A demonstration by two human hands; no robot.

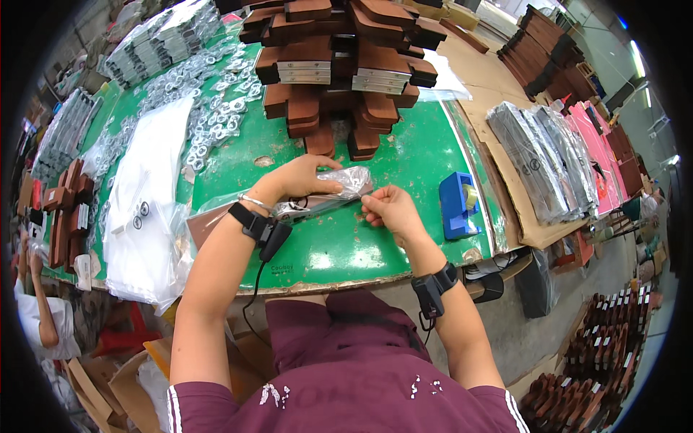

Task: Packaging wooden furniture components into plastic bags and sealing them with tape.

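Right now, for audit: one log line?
left hand: on brown piece in clear plastic; right hand: at its right end; blue tape dispenser: on green tabletop

white-shirted person left, tube light upper right

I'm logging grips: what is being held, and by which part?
A plastic-wrapped piece: left hand across its right half, right hand apparently pinching its right end.

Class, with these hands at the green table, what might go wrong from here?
The crinkled clear plastic wrap might tear where the right hand works at its end. The tall stack of dark brown wooden blocks beyond the left hand might topple if knocked. The thin black cable hanging beside the left forearm could snag on the table edge.
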